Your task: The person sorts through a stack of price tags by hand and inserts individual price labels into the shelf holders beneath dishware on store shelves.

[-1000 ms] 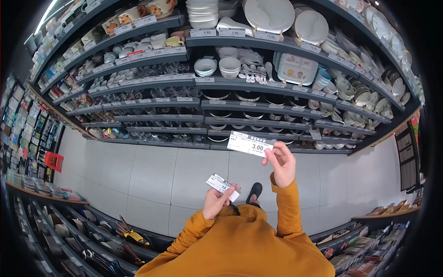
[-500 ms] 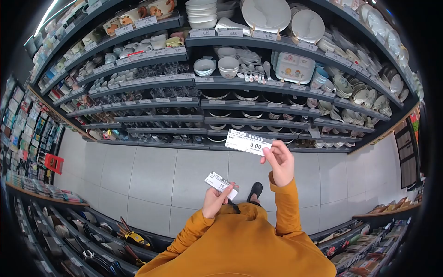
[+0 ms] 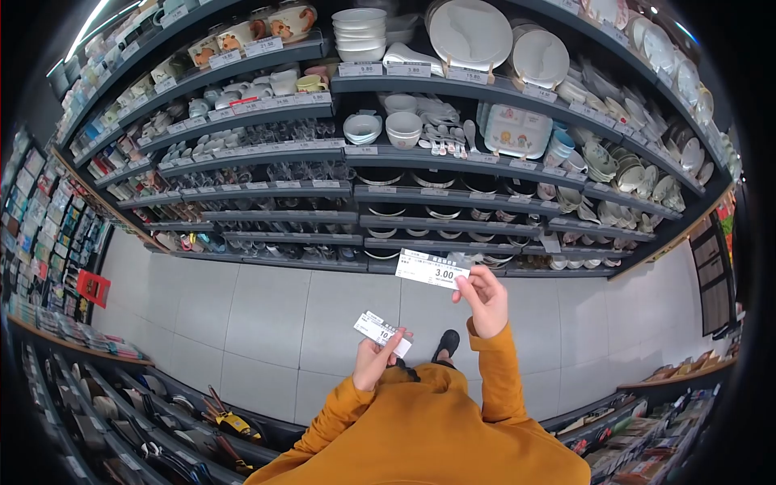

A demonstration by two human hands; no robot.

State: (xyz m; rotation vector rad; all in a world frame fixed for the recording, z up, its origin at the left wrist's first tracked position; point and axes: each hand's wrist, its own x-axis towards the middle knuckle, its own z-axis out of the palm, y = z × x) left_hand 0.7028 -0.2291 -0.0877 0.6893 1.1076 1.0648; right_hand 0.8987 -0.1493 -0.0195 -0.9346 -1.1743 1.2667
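Note:
My right hand [image 3: 485,301] pinches the right end of a white price tag [image 3: 427,270] marked 3.00, held out flat in front of the lower shelves. Lower and to the left, my left hand [image 3: 376,360] is closed on a small stack of price tags [image 3: 380,330]; the top one begins with 10, and my thumb covers the rest of the number. Both hands are held over the floor, apart from each other and from the shelves.
Ahead stands a long dark shelf unit [image 3: 453,153] with bowls [image 3: 360,32], plates [image 3: 470,34], glasses and mugs, and price tags along its edges. A red basket [image 3: 94,288] is at left. Racks of utensils [image 3: 230,420] stand behind me. Grey floor tiles [image 3: 267,315] lie below.
The view has tilted slightly upward. My right hand and its price tag appear a little lower and further left; my left hand still holds its stack, shifted slightly left.

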